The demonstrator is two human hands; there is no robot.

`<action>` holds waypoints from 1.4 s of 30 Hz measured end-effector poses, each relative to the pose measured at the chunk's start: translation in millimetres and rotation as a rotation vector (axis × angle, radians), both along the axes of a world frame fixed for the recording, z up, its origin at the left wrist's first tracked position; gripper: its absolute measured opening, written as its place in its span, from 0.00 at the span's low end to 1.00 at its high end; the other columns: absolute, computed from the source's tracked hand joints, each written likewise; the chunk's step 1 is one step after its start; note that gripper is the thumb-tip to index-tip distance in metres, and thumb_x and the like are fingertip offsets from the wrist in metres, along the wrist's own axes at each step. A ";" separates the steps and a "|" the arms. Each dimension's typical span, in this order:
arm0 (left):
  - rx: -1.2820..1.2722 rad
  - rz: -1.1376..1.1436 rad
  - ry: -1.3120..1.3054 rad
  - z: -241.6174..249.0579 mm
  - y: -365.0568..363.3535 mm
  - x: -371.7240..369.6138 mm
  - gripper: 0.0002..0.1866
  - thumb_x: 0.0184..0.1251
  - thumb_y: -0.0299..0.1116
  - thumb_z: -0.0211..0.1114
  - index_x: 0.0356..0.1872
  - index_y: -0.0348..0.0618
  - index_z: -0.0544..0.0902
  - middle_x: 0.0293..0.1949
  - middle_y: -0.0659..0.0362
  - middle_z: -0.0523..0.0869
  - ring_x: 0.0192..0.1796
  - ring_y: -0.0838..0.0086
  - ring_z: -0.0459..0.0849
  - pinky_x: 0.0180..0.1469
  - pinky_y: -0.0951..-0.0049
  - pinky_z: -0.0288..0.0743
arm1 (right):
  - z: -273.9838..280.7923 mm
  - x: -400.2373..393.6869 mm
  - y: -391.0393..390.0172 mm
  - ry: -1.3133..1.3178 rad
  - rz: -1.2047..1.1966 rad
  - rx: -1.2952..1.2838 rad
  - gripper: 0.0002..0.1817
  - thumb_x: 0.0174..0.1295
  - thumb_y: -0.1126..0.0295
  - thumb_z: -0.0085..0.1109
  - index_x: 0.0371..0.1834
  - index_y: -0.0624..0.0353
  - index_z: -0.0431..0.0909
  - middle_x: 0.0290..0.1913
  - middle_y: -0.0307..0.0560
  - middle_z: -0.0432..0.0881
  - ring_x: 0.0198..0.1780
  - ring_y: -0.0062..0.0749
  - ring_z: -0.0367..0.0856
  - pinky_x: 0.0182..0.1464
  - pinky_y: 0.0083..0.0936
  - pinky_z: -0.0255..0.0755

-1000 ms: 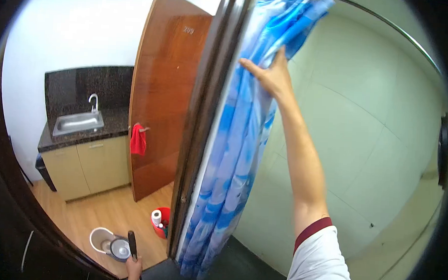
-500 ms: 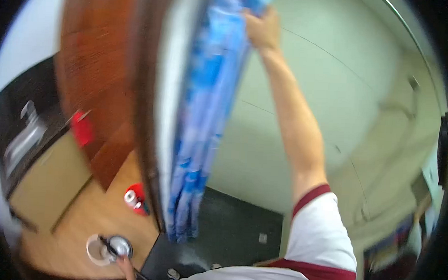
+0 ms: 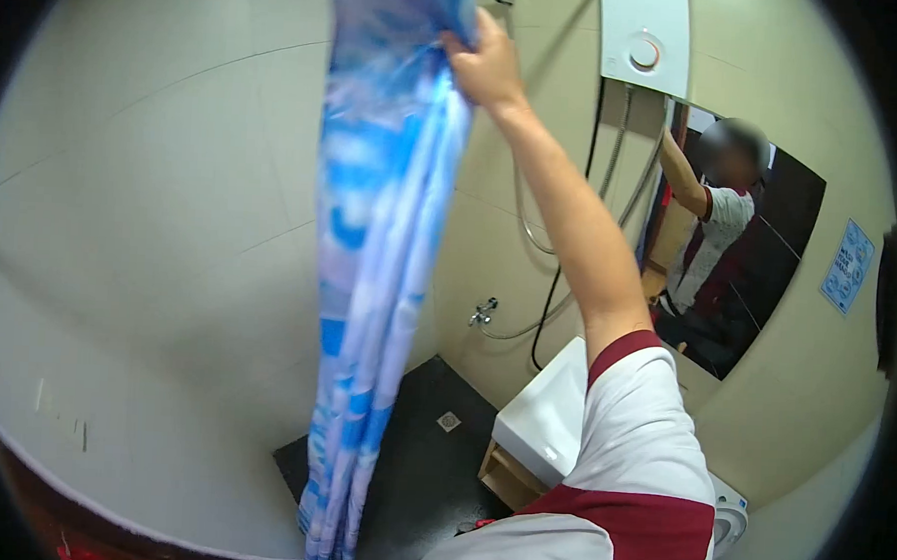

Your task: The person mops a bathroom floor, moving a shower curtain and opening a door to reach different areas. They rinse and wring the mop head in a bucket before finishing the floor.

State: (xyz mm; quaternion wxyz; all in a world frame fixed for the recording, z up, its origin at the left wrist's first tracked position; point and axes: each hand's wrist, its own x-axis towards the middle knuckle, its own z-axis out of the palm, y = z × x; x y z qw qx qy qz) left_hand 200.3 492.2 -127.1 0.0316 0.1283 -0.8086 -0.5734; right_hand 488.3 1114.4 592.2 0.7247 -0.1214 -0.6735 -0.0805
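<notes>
Head view: your right hand (image 3: pixel 488 67) raised high, fingers clenched on bunched blue shower curtain (image 3: pixel 379 267), which hangs before pale tiled wall (image 3: pixel 151 217) down to dark floor (image 3: pixel 431 459). Left hand out of frame. Keep folds gathered; slide along top, don't yank downward.

No wording can be read anywhere in this view.
A blue sign (image 3: pixel 846 267) hangs on the wall at the right, beside the mirror (image 3: pixel 759 284), and carries small pale pictures and lines of print, but all of it is too small and blurred to make out. The white water heater (image 3: pixel 645 38) high on the wall shows a round dial with a red mark, and no brand name or number on it is legible. The blue patterned shower curtain (image 3: pixel 386 227) bears only shapes, no letters.
</notes>
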 end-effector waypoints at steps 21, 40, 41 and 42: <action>0.137 0.098 -0.087 -4.4 -75.0 114.4 0.09 0.73 0.36 0.66 0.45 0.43 0.81 0.32 0.64 0.80 0.30 0.81 0.74 0.35 0.77 0.72 | -1.7 129.3 170.1 -0.714 -0.839 0.759 0.18 0.64 0.61 0.59 0.53 0.59 0.82 0.57 0.52 0.84 0.59 0.44 0.81 0.62 0.43 0.71; -0.050 0.112 -0.138 67.7 28.9 203.6 0.14 0.60 0.36 0.73 0.39 0.41 0.80 0.26 0.51 0.86 0.30 0.56 0.87 0.34 0.60 0.77 | -455.9 -233.4 -445.3 -1.743 1.637 0.381 0.20 0.56 0.59 0.73 0.52 0.48 0.85 0.53 0.53 0.79 0.56 0.49 0.78 0.55 0.42 0.73; -0.017 0.174 -0.094 67.2 33.0 207.9 0.14 0.59 0.35 0.74 0.38 0.40 0.79 0.25 0.51 0.85 0.27 0.58 0.86 0.32 0.62 0.76 | -453.9 -241.6 -452.5 -1.609 1.661 0.576 0.21 0.52 0.58 0.75 0.48 0.50 0.85 0.48 0.50 0.77 0.52 0.46 0.78 0.51 0.42 0.72; 0.015 0.234 -0.047 66.8 41.4 211.9 0.15 0.57 0.34 0.76 0.37 0.40 0.79 0.23 0.51 0.84 0.25 0.59 0.84 0.31 0.65 0.76 | -450.1 -240.1 -458.6 -1.590 1.696 0.534 0.22 0.51 0.57 0.76 0.48 0.50 0.84 0.47 0.49 0.77 0.52 0.46 0.77 0.52 0.42 0.71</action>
